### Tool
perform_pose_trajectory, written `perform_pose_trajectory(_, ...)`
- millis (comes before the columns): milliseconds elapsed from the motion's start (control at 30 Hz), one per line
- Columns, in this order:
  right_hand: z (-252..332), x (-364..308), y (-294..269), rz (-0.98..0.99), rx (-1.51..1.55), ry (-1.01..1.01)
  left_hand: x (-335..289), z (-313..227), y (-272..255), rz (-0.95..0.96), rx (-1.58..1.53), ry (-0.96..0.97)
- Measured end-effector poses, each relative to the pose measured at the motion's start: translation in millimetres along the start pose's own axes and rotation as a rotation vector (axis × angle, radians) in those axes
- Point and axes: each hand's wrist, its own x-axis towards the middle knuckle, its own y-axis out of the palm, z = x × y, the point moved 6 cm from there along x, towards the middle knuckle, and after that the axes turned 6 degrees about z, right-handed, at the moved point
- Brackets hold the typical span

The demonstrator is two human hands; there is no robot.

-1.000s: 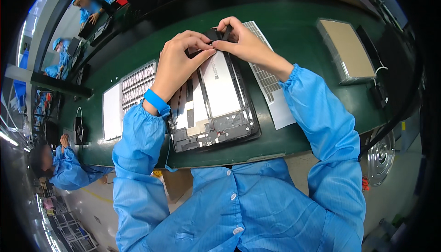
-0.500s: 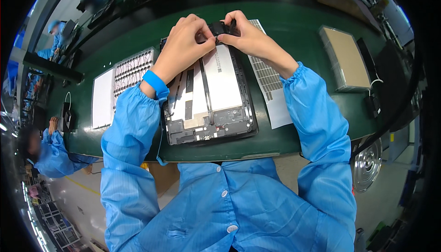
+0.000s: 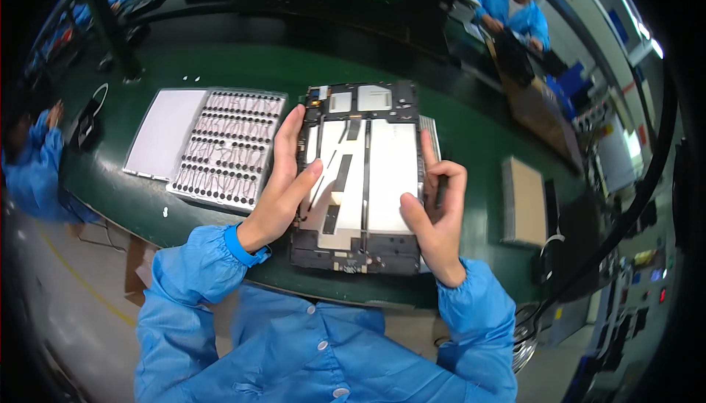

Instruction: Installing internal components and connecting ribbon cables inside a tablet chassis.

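A flat, rectangular electronic device with a dark frame and silvery-white inner panels (image 3: 393,171) was in the middle of the frame, its insides facing up, over a dark green worktop (image 3: 482,175). Black strips ran along the panels, and a black band with circuit parts crossed its lower end. Whether the device was raised off the worktop could not be told.

A bare left hand (image 3: 278,198) gripped the device's left edge, thumb spread over the face and fingers stretched straight along the side. A bare right hand (image 3: 439,230) held the right edge, thumb on the pale panel, index finger pointing up along the side and the other fingers curled. The hands were apart, with the device between them. A bright blue wristband (image 3: 237,244) circled the left wrist, just above a blue gathered sleeve (image 3: 202,259).

Left of centre, small round black parts with thin pinkish wires (image 3: 226,138) were arranged in rows, beside a plain white rectangular panel (image 3: 165,132). On the right side, a tan-topped rectangular box (image 3: 527,204) rested on the worktop. One co-worker in blue (image 3: 518,17) was visible at the upper right, another blue-clothed person (image 3: 33,171) at the left edge.
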Motion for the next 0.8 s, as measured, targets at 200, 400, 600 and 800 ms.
perform_pose_trajectory(200,-19.1,95.5,-5.2,-0.190,0.103,0.373,12.4,-6.3,-42.9,-0.184,-0.227,0.152)
perform_pose_trajectory(400,-142.1,231.4,-62.7,0.076,0.074,0.146,2.5,34.6,-16.9,-0.046,0.008,0.005)
perform_pose_trajectory(600,-261.3,298.7,-89.7,-0.505,0.078,0.356,-16.1,51.7,21.7,0.168,0.345,-0.043)
perform_pose_trajectory(800,-214.3,291.8,-84.8,-0.047,-0.536,0.204,-28.6,31.1,17.0,0.301,0.429,-0.043)
